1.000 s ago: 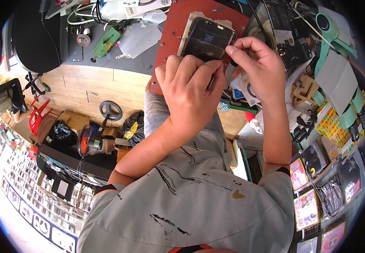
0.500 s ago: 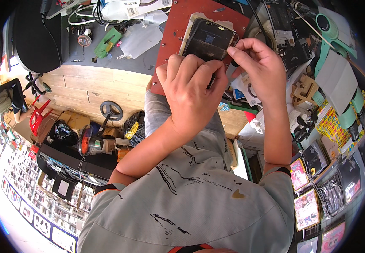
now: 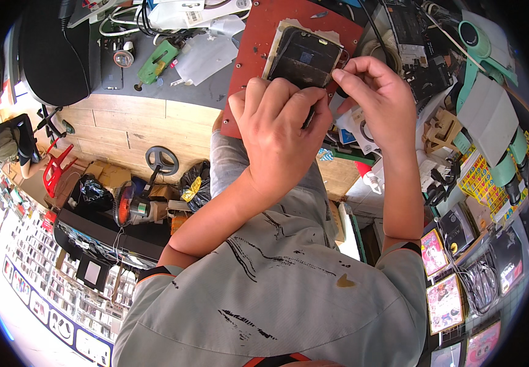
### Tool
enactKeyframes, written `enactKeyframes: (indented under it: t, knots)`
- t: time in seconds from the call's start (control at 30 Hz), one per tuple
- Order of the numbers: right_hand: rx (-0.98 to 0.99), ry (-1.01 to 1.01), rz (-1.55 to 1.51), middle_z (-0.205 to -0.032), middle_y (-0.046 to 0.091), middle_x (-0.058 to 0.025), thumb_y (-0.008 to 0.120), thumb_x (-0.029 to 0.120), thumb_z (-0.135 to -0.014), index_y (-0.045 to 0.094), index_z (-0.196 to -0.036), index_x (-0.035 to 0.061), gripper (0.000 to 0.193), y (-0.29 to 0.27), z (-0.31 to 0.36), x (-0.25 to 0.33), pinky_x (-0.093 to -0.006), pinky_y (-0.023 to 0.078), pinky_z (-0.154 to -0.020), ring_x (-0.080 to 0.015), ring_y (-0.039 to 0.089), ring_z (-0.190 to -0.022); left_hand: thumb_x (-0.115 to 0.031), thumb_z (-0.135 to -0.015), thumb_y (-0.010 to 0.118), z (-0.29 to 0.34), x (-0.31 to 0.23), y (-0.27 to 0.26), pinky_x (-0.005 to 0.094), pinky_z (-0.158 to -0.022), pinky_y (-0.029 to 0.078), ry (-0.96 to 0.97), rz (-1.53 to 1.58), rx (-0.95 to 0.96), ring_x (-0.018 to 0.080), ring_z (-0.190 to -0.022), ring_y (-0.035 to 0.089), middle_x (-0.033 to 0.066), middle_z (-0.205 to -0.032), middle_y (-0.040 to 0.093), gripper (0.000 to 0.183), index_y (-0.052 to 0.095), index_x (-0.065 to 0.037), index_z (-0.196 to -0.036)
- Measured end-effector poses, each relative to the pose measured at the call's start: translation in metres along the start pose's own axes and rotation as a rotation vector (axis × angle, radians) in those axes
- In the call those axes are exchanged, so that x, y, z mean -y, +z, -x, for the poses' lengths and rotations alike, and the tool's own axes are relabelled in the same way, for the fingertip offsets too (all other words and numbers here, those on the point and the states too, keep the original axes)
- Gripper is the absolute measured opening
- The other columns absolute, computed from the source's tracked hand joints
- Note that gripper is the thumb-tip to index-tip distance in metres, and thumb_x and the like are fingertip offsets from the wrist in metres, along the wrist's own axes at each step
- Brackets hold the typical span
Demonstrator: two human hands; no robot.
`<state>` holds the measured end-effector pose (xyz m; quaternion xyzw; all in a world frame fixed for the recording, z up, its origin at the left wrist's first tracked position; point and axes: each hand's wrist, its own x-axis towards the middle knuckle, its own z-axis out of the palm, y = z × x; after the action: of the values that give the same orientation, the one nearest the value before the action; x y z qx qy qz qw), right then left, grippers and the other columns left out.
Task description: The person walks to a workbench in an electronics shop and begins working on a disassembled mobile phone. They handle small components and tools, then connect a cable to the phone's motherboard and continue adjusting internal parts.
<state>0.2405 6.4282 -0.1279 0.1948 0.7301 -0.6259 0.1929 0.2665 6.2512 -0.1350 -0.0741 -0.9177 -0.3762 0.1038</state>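
A black smartphone (image 3: 305, 58), seemingly opened up, lies tilted on a worn pale pad (image 3: 271, 54) over a red board (image 3: 251, 46). My left hand (image 3: 282, 131) covers the phone's near end with fingers curled down round it. Something dark shows between its thumb and forefinger, and the fingertips are hidden. At the phone's right edge is my right hand (image 3: 377, 101), thumb and forefinger pinched together. Whatever sits in that pinch is too small to make out.
Left of the board are a green tool (image 3: 156, 62), a clear plastic sheet (image 3: 203, 58) and cables (image 3: 117, 24). Phone parts (image 3: 408, 33) crowd the right, with a mint-green stand (image 3: 475, 40) beyond. A person (image 3: 11, 147) is at the far left.
Both hands stay nearly in place, still at the phone's near end and right edge. Board, phone and hands appear shifted slightly rightward in the picture.
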Motion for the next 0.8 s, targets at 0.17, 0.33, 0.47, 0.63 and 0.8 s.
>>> enactKeyframes:
  t: [0.17,0.33,0.47,0.63,0.8]
  knots:
    - [-0.002,0.013,-0.001,-0.087,0.072,-0.0008,0.078,0.018,-0.096,0.073,-0.103,-0.0001,0.02,-0.0001,0.0012,0.0006,-0.0227,0.055,-0.061,-0.005,0.065,-0.074,-0.008,-0.071,0.088,-0.0003,0.0004,0.0004,0.0354,-0.073,0.032,0.007,0.005,-0.002,0.0192,-0.075,0.051,-0.0048,-0.077,0.057,0.023,0.079,-0.017,-0.09]
    - [-0.006,0.007,-0.001,-0.088,0.071,-0.0007,0.077,0.017,-0.097,0.073,-0.103,-0.0002,0.019,0.0008,0.0022,0.002,-0.0226,0.056,-0.062,-0.0046,0.065,-0.077,-0.008,-0.07,0.088,0.0001,0.001,0.0009,0.0356,-0.073,0.032,0.015,0.004,-0.004,0.0192,-0.075,0.051,-0.005,-0.077,0.057,0.024,0.079,-0.018,-0.09]
    - [-0.004,0.004,-0.013,-0.088,0.071,-0.0008,0.077,0.017,-0.097,0.073,-0.104,-0.0003,0.018,0.0002,0.0024,0.0013,-0.0228,0.056,-0.062,-0.0046,0.065,-0.078,-0.008,-0.07,0.088,-0.0003,0.002,0.0011,0.0358,-0.073,0.032,0.025,0.003,-0.009,0.0193,-0.075,0.051,-0.0049,-0.077,0.056,0.025,0.078,-0.018,-0.091]
    - [-0.005,0.004,-0.033,-0.089,0.071,-0.0008,0.076,0.016,-0.098,0.072,-0.104,-0.0007,0.018,0.0001,0.0036,0.0012,-0.0229,0.057,-0.063,-0.0045,0.065,-0.078,-0.008,-0.07,0.088,-0.0009,0.0024,0.0018,0.0363,-0.073,0.031,0.035,0.003,-0.02,0.0196,-0.075,0.051,-0.0046,-0.077,0.056,0.024,0.078,-0.019,-0.09]
    - [-0.01,0.015,-0.053,-0.089,0.071,-0.0009,0.076,0.015,-0.098,0.071,-0.105,-0.0009,0.018,0.0004,0.0049,0.0002,-0.0232,0.057,-0.062,-0.0044,0.064,-0.078,-0.008,-0.07,0.088,-0.0006,0.0033,0.002,0.0366,-0.073,0.031,0.043,0.0,-0.02,0.0198,-0.075,0.051,-0.0046,-0.077,0.056,0.024,0.078,-0.019,-0.089]
